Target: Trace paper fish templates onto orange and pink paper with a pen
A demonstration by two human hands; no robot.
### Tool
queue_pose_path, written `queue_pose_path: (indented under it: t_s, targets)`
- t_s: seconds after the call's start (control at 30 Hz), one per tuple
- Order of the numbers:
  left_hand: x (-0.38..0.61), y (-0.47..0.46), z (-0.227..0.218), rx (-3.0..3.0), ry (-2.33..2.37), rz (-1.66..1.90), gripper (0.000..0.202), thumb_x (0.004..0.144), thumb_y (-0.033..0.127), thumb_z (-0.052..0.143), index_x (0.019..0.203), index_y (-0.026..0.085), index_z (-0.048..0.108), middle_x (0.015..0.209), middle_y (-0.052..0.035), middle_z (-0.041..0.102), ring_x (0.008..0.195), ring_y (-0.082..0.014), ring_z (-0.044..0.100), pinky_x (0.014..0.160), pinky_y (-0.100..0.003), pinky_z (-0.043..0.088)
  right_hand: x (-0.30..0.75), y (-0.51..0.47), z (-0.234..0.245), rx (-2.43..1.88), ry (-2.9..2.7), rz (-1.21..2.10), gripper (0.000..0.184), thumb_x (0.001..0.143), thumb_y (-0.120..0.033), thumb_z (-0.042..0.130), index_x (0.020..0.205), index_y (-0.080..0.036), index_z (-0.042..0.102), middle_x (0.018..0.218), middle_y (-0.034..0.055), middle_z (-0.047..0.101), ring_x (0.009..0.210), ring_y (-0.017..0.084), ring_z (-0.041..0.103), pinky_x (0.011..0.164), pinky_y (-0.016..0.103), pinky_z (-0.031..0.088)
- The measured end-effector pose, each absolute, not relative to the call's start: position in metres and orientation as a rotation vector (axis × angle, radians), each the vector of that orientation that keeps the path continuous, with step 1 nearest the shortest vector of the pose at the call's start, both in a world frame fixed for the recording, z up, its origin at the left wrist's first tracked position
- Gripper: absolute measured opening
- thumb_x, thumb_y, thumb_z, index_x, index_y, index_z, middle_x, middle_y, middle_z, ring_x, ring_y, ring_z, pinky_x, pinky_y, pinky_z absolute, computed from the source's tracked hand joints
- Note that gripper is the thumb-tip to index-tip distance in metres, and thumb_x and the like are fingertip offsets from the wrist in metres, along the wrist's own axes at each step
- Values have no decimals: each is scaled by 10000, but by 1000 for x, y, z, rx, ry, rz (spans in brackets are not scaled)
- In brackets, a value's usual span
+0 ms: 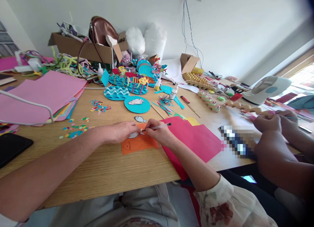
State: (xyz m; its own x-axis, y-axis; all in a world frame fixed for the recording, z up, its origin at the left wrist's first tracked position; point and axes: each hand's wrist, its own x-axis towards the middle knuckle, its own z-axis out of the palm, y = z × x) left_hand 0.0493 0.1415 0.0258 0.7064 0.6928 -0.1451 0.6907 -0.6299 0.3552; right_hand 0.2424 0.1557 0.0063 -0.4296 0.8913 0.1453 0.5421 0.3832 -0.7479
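Observation:
My left hand lies flat with fingers stretched out, pressing a small white paper fish onto an orange paper sheet near the table's front edge. One fish outline is drawn on the orange sheet. My right hand is closed on a white pen, its tip at the paper fish's edge. Another cut-out fish lies just beyond my hands.
Pink paper sheets lie right of the orange one, a stack of coloured sheets at left. Teal wave discs, glue bottles, confetti and cardboard boxes crowd the wooden table. A black phone sits far left. Another person's hands work at right.

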Motion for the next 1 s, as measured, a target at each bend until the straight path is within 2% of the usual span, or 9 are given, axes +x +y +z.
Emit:
queue_pose_path:
  t_s: [0.33, 1.0]
  targets:
    - [47, 142, 22, 2548, 1069, 10, 363, 826, 57, 400, 1104, 212, 575, 1004, -48, 537, 895, -164, 552, 762, -243, 413, 240, 158, 5, -1261, -2076, 778, 53, 636, -167, 464, 598, -203, 457, 537, -47, 486, 493, 91, 423, 472, 202, 296]
    - [52, 139, 29, 2539, 1119, -63, 325, 826, 70, 385, 1053, 198, 580, 939, -39, 520, 833, -155, 538, 716, -242, 404, 237, 162, -2, -1260, -2017, 709, 74, 635, -146, 453, 594, -206, 461, 524, -51, 484, 500, 97, 437, 489, 204, 313]
